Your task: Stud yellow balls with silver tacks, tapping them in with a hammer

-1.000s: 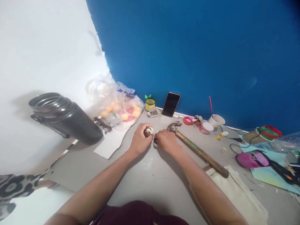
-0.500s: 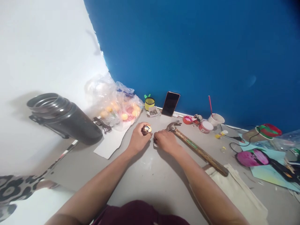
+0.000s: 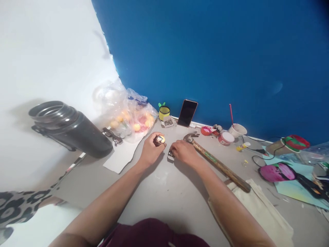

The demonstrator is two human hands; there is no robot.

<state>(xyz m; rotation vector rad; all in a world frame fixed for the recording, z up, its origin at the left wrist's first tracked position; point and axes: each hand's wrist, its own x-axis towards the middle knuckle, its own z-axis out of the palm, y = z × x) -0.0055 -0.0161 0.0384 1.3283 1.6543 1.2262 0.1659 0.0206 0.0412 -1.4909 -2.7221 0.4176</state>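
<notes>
My left hand (image 3: 150, 151) is closed around a small round ball (image 3: 159, 140), yellow with a dark glittery covering, held just above the grey floor. My right hand (image 3: 183, 152) rests a little to the right of it, fingers curled down over a small open box of metal pins (image 3: 170, 155) on the floor. What the fingertips pinch is hidden. A wooden-handled claw hammer (image 3: 216, 162) lies just right of my right hand, its head next to my knuckles.
A black ribbed container (image 3: 69, 128) lies at left beside glasses (image 3: 112, 136), white paper (image 3: 122, 156) and a plastic bag of coloured balls (image 3: 128, 118). Along the blue wall stand a yellow tin (image 3: 164, 112), a second pin box (image 3: 168, 122), a phone (image 3: 187, 113), cups (image 3: 236, 130). A canvas bag (image 3: 259, 212) lies at right.
My left hand has lifted the ball slightly and turned it. My right hand has slid a little right, and the small pin box now shows under its fingers.
</notes>
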